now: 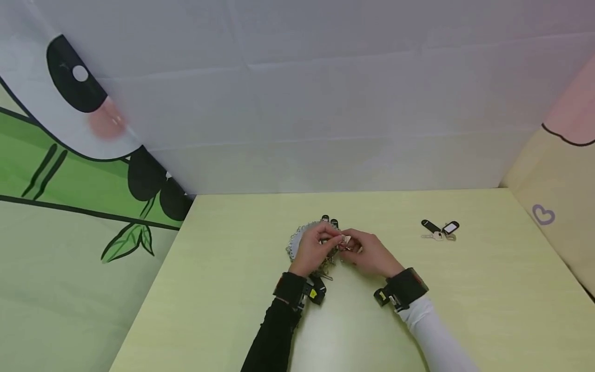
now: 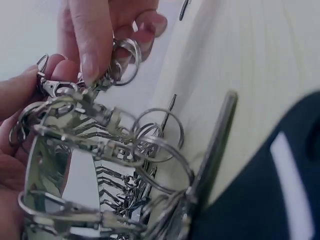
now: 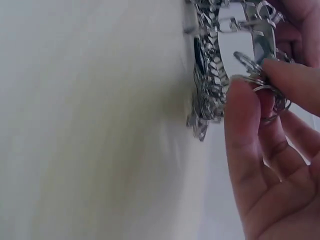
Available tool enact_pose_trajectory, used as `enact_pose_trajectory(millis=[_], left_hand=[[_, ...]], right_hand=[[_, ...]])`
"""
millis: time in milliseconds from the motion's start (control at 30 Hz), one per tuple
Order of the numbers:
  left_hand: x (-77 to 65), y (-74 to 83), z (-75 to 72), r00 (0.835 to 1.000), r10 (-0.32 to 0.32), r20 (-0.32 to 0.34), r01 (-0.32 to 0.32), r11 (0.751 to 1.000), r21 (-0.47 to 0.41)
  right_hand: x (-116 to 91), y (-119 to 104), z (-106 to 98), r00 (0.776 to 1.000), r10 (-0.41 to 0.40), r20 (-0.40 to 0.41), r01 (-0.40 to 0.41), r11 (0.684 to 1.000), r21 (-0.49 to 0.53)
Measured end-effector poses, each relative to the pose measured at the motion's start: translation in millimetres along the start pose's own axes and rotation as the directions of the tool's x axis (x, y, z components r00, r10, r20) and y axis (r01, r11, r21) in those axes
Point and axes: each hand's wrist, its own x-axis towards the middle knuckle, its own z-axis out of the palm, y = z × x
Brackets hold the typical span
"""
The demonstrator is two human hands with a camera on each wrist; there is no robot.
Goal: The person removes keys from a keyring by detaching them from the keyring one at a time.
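Both hands meet over a large metal key ring (image 1: 295, 243) strung with several small swivel clasps and split rings. My left hand (image 1: 312, 249) grips the band of the key ring, its fingers partly hidden behind the clasps in the left wrist view. Thumb and fingers of my right hand (image 1: 370, 253) pinch a small clasp with a split ring (image 2: 131, 60) at the top of the band. Keys (image 1: 327, 274) hang below the left hand. In the right wrist view, the right fingers (image 3: 242, 120) partly cover the clasp.
Two keys with black tags (image 1: 431, 226) lie on the pale yellow table (image 1: 465, 299) to the right. More black tags (image 1: 325, 218) show just beyond the key ring. A white backdrop (image 1: 353, 119) rises behind the table's far edge.
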Motion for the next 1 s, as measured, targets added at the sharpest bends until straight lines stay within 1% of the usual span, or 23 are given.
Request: enact_pose_trajectory(millis=[100, 167, 267, 333, 433, 500, 567, 600, 667, 767, 833, 900, 967, 1000], left_hand=[[-1.4, -0.5, -2.5, 1.000, 0.018, 0.004, -0.018, 1.000, -0.006], [-3.3, 0.6, -4.4, 1.000, 0.017, 0.009, -0.017, 1.000, 0.007], [-6.8, 2.4, -7.0, 1.000, -0.001, 0.024, 0.000, 1.000, 0.030], [-8.8, 3.1, -8.2, 0.999, -0.018, 0.048, 0.016, 0.999, 0.041], [-11.0, 1.0, -9.5, 0.996, -0.040, 0.084, 0.036, 0.998, 0.054], [-12.3, -3.1, -10.6, 0.993, -0.047, 0.112, 0.038, 0.996, 0.085], [-13.7, -9.4, -13.2, 0.987, -0.061, 0.149, 0.041, 0.990, 0.134], [-15.0, -12.7, -15.1, 0.982, -0.078, 0.169, 0.049, 0.984, 0.171], [-17.6, -18.9, -19.6, 0.969, -0.122, 0.215, 0.064, 0.964, 0.259], [-21.9, -25.2, -26.1, 0.941, -0.216, 0.261, 0.100, 0.914, 0.394], [-23.9, -27.0, -28.1, 0.923, -0.263, 0.281, 0.098, 0.867, 0.489], [-24.8, -27.3, -28.4, 0.911, -0.297, 0.287, 0.084, 0.814, 0.575], [-25.1, -26.2, -27.8, 0.905, -0.312, 0.290, 0.062, 0.769, 0.636], [-24.8, -25.4, -27.1, 0.905, -0.312, 0.288, 0.052, 0.755, 0.654]], right_hand=[[-1, 0, -7, 1.000, 0.015, -0.024, -0.015, 1.000, -0.001], [-2, 1, -10, 0.998, 0.025, -0.052, -0.023, 0.999, 0.028], [-4, 3, -13, 0.995, 0.041, -0.088, -0.033, 0.995, 0.096], [-5, 4, -13, 0.994, 0.037, -0.104, -0.022, 0.989, 0.144], [-7, 2, -10, 0.992, 0.022, -0.124, 0.001, 0.983, 0.182], [-8, 1, -8, 0.989, 0.020, -0.143, 0.009, 0.981, 0.196], [-10, 0, -5, 0.985, 0.031, -0.171, 0.003, 0.980, 0.197], [-11, 0, -4, 0.981, 0.043, -0.190, -0.007, 0.982, 0.190], [-13, 1, -2, 0.971, 0.068, -0.230, -0.031, 0.986, 0.161], [-17, 5, 0, 0.953, 0.105, -0.284, -0.075, 0.990, 0.117], [-19, 6, 0, 0.949, 0.117, -0.295, -0.087, 0.990, 0.113], [-20, 5, 0, 0.949, 0.116, -0.294, -0.080, 0.988, 0.131], [-21, 2, -1, 0.950, 0.094, -0.297, -0.061, 0.991, 0.118], [-21, 0, -1, 0.950, 0.080, -0.303, -0.052, 0.993, 0.102]])
